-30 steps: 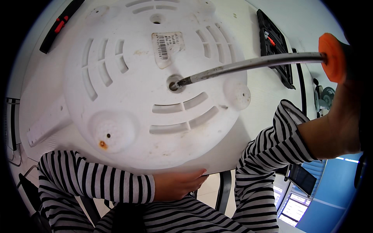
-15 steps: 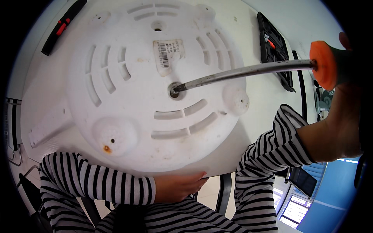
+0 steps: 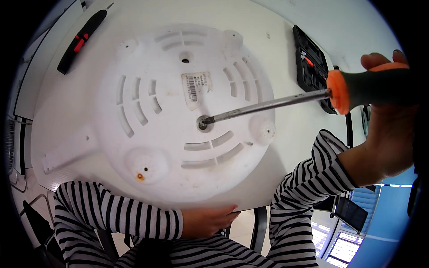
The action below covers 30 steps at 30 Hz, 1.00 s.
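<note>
A round white plastic base [image 3: 178, 129] lies on the table with its vented underside up, showing a printed label [image 3: 195, 89], several raised feet and a rust spot on the near left one. My right hand [image 3: 386, 129] is closed around the orange and dark green handle of a screwdriver [image 3: 272, 103]. The screwdriver slants down to the left, its tip inside the recessed hole near the base's middle; whatever the tip touches in there is hidden. My left hand [image 3: 210, 220] rests by the near edge of the table, fingers stretched to the right, holding nothing visible.
At the far left lies a black and red electric screwdriver [image 3: 82, 40] with a bit in its nose. An open black tool case [image 3: 313, 62] sits at the far right. The white table [image 3: 58, 102] has a curved near edge in front of my lap.
The view has drawn back, so the base looks smaller. The screwdriver's handle shows lower and farther left in the picture, while its tip stays in the hole. My left hand stays by the edge.
</note>
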### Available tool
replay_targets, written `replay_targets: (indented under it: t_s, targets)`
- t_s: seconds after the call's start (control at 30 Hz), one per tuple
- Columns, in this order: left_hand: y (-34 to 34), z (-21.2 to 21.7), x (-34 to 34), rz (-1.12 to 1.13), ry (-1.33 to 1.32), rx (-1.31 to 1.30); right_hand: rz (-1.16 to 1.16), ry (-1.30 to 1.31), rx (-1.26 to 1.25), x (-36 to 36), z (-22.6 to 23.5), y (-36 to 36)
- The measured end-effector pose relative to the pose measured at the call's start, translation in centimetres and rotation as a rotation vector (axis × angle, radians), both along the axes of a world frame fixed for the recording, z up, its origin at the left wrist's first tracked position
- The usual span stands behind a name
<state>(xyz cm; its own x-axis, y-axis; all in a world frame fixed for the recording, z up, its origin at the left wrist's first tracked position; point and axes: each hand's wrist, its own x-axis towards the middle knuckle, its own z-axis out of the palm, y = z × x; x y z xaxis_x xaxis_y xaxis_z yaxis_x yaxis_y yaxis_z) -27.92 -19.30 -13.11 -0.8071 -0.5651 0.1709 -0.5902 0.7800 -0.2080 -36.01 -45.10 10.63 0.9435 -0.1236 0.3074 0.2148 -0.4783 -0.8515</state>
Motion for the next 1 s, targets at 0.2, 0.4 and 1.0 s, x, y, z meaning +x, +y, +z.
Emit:
replay_targets:
  t_s: [0.2,0.4,1.0]
  targets:
    - [-0.1,0.2,0.1,-0.009,0.028,0.006,0.000,-0.014,-0.005,-0.4,0.3,0.2]
    - [-0.2,0.4,0.4,-0.021,0.029,0.028,0.002,-0.017,-0.004,-0.3,0.4,0.6]
    - [0.1,-0.1,0.5,-0.034,0.046,0.040,0.098,0.035,-0.023,0.6,0.6,1.1]
